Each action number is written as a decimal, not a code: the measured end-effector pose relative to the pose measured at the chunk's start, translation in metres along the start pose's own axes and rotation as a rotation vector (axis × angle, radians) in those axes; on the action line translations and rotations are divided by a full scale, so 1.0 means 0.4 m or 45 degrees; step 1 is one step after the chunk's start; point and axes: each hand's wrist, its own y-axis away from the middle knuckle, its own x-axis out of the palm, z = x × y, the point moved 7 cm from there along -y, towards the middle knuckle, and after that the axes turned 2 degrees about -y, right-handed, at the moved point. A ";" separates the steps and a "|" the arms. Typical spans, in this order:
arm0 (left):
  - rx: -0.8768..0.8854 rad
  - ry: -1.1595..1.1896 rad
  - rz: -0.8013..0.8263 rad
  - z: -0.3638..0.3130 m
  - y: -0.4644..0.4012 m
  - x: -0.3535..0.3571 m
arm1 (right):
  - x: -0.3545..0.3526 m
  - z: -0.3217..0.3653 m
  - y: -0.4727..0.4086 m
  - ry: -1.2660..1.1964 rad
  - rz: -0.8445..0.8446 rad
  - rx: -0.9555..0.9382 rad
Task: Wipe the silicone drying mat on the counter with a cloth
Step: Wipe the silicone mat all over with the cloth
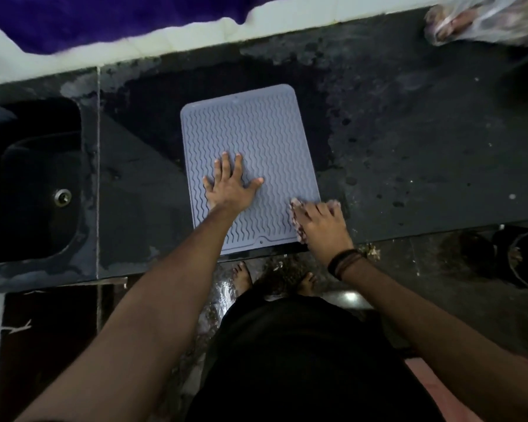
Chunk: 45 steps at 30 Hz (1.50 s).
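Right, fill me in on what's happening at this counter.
A person is wiping a grey silicone drying mat that lies flat on a dark, wet-looking counter. The left hand presses flat on the mat with fingers spread, holding it in place. The right hand grips a bunched cloth at the mat's near right corner, at its edge. A sink sits to the left of the mat, and a plastic bag lies at the far right of the counter.

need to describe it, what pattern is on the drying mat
Wavy raised ridges on a grey-blue drying mat, seen in the head view.
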 end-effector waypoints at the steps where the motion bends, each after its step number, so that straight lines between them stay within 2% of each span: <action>1: -0.001 0.007 0.011 0.000 0.001 -0.002 | 0.001 0.004 0.011 0.035 0.048 -0.024; 4: 0.044 0.091 0.010 0.006 0.015 -0.017 | -0.055 0.020 -0.035 0.039 0.058 -0.028; 8: 0.049 0.182 -0.153 0.085 0.050 -0.045 | -0.171 0.100 -0.174 -0.067 -0.169 -0.069; 10: -0.024 0.142 -0.138 0.156 0.052 -0.056 | -0.203 0.166 -0.265 -0.137 -0.228 -0.115; 16: 0.028 -0.040 0.120 0.263 0.035 -0.077 | -0.140 0.334 -0.409 -0.025 -0.087 -0.127; 19: 0.018 -0.041 0.110 0.263 0.035 -0.074 | -0.085 0.354 -0.367 0.155 -0.098 -0.210; 22: 0.028 -0.012 0.093 0.264 0.040 -0.068 | -0.057 0.352 -0.295 0.186 -0.097 -0.287; 26: 0.051 0.019 0.078 0.266 0.045 -0.066 | -0.042 0.358 -0.238 0.253 0.049 -0.346; 29: 0.070 0.027 0.073 0.271 0.050 -0.066 | -0.112 0.385 -0.301 0.161 0.040 -0.258; 34: 0.056 -0.037 0.053 0.272 0.046 -0.063 | -0.217 0.442 -0.476 0.055 -0.139 -0.108; 37: 0.076 -0.061 0.021 0.275 0.044 -0.056 | -0.187 0.460 -0.508 0.068 -0.032 -0.092; 41: 0.193 0.023 -0.123 0.303 0.027 -0.088 | -0.178 0.446 -0.542 0.051 0.096 -0.084; 45: 0.199 0.079 -0.213 0.386 -0.035 -0.167 | -0.265 0.421 -0.632 -0.206 0.045 0.023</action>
